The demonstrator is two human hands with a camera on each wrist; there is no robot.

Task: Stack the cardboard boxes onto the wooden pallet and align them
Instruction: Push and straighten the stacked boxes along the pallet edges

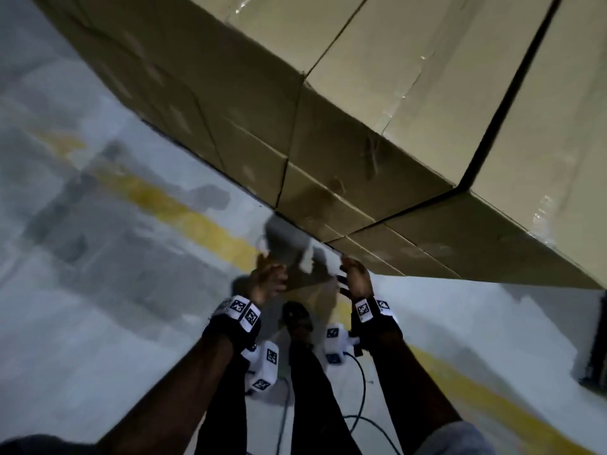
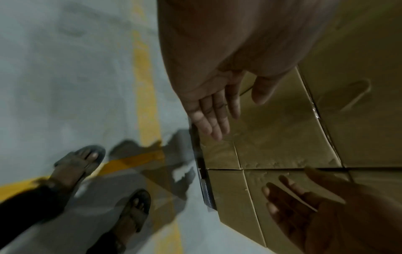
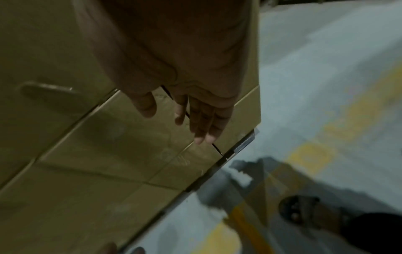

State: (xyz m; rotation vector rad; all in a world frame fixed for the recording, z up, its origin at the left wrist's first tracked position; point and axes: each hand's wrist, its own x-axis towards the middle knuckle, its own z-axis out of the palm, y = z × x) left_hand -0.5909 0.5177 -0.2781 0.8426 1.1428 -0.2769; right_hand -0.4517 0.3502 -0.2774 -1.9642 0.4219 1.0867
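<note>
A tall stack of brown cardboard boxes (image 1: 328, 133) fills the upper right of the head view, several layers high, with a dark gap between two top boxes. The pallet (image 2: 205, 190) shows only as a dark strip under the stack's lower edge. My left hand (image 1: 267, 277) and right hand (image 1: 356, 277) hang in front of me, just short of the stack's near bottom corner, palms facing each other. Both are empty with fingers straight. In the left wrist view the left hand (image 2: 214, 113) hovers by the box faces (image 2: 282, 137); the right hand (image 3: 202, 116) does likewise.
Grey concrete floor (image 1: 98, 290) with a worn yellow line (image 1: 203, 221) runs along the stack. My sandalled feet (image 2: 76, 165) stand on the line close to the pallet. Cables (image 1: 358, 405) trail by my legs. A dark object (image 1: 594, 343) sits at the far right.
</note>
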